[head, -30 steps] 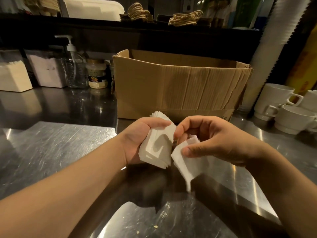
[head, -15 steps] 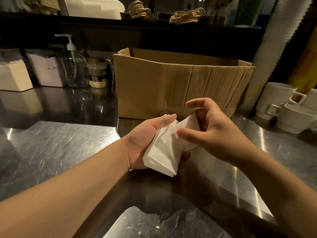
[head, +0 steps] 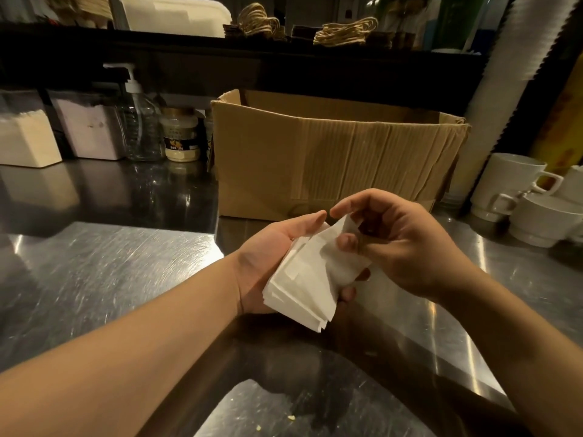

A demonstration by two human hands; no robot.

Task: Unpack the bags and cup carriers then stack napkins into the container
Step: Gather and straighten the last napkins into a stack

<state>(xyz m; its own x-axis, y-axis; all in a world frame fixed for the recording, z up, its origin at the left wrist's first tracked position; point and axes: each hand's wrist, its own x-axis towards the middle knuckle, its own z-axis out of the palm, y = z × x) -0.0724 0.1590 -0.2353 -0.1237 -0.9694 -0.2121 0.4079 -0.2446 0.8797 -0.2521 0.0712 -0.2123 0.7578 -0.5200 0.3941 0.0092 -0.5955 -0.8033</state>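
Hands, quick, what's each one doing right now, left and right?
Left hand: holds the napkin stack, fingers curled under it.
Right hand: pinches the top napkin of that stack.

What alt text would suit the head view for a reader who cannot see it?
A left hand holds a stack of white paper napkins above a scratched steel counter while the right hand pinches the top napkin. Behind them stands an open brown cardboard box, with white ceramic mugs to its right.
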